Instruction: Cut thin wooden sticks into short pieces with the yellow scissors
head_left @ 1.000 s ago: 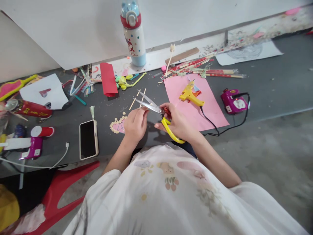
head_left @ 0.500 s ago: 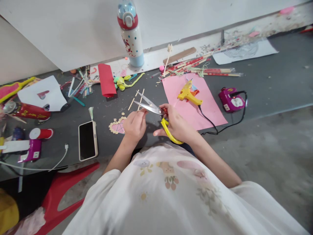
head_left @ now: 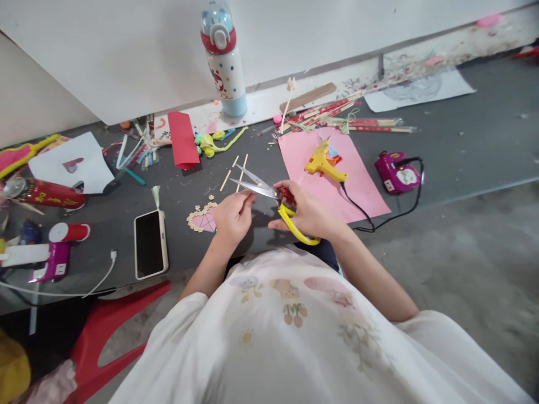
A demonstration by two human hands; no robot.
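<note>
My right hand grips scissors with yellow and red handles. Their blades are spread and point left, toward my left hand. That hand is closed in a pinch near the lower blade; whatever lies between its fingertips is too small or hidden to make out. Beside it on the table is a pink heart-shaped piece edged with small beige bits, partly covered by the hand. Thin wooden sticks lie just beyond the blades.
A yellow glue gun rests on pink paper, its cord running toward a purple power block. A phone lies left of my hands. Behind stand a bottle, red card and wrapped sticks.
The scissors have opened a little less wide, and my right thumb and the yellow handle have shifted slightly right. My left hand stays nearly in place, still pinched.
</note>
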